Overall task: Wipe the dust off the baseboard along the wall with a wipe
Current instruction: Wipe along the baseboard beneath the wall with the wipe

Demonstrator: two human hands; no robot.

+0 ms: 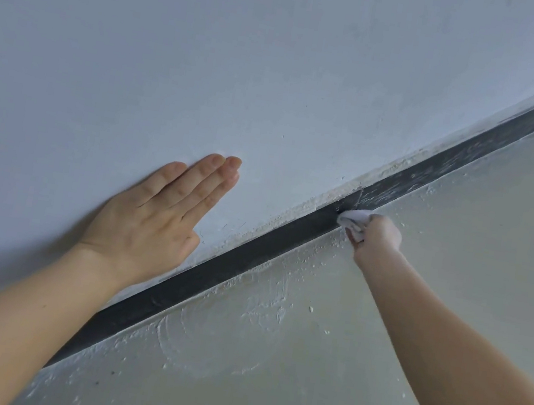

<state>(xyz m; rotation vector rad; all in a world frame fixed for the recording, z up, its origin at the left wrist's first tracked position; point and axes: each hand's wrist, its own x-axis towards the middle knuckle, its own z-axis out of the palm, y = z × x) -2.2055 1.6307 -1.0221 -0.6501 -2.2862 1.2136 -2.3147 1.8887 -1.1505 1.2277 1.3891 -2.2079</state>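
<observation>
A dark baseboard (250,258) runs diagonally from the lower left to the upper right between the wall and the floor. My right hand (379,238) grips a crumpled white wipe (353,219) and holds it against the baseboard. To the left of the wipe the strip looks dark and clean; to its right it is streaked with pale dust. My left hand (159,217) lies flat on the wall with straight fingers, just above the baseboard.
The pale blue-grey wall (211,55) fills the upper part of the view. The light floor (374,357) below carries white dust, crumbs and swirled smears near the baseboard. Flaky white residue lines the top edge of the baseboard.
</observation>
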